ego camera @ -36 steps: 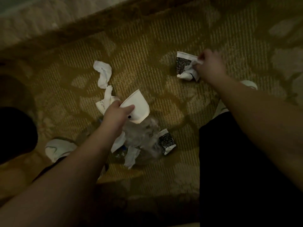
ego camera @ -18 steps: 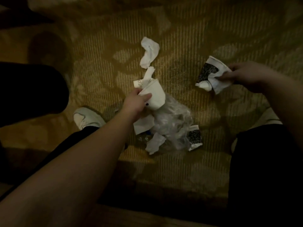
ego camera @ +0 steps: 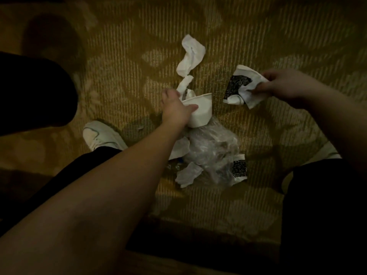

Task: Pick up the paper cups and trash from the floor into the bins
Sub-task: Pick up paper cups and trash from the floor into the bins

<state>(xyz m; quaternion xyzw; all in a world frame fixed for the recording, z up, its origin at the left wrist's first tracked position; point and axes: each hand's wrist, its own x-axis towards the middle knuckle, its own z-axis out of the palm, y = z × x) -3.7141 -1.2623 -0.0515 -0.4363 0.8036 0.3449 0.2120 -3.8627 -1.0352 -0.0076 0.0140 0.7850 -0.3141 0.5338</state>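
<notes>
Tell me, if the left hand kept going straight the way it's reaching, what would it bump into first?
Probably the twisted white tissue on the carpet just beyond it. The left hand already holds the white paper cup and points up the picture; depth is hard to judge in this dim view.

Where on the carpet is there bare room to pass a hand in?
Bare carpet lies between the white cup in the left hand and the printed cup in the right hand, and beyond the tissue. It is crowded below, around the plastic bag.
</notes>
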